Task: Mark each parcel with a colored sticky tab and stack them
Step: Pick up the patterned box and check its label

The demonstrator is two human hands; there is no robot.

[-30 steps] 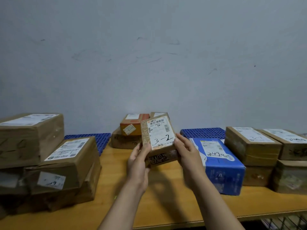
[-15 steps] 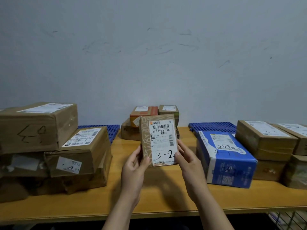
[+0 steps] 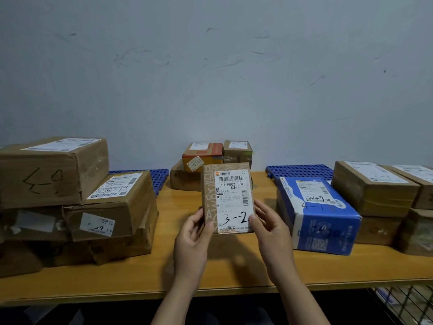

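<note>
I hold a small brown parcel (image 3: pixel 228 198) upright above the wooden table (image 3: pixel 234 268), its white label facing me with "3-2" written on it. My left hand (image 3: pixel 193 240) grips its lower left edge, thumb on the front. My right hand (image 3: pixel 269 228) grips the lower right edge the same way. No sticky tab shows on the parcel's face. A small stack of parcels (image 3: pixel 210 160) stands at the back by the wall, behind the one I hold.
Large brown boxes (image 3: pixel 77 195) are piled at the left. A blue box (image 3: pixel 321 214) lies right of my hands, with more brown boxes (image 3: pixel 372 186) stacked beyond it. Blue perforated mats (image 3: pixel 300 171) lie at the back. A wire rack (image 3: pixel 407 303) shows under the table's right end.
The parcel has been tipped from tilted to upright, label facing me, and drawn a little closer. Both hands kept their hold on it.
</note>
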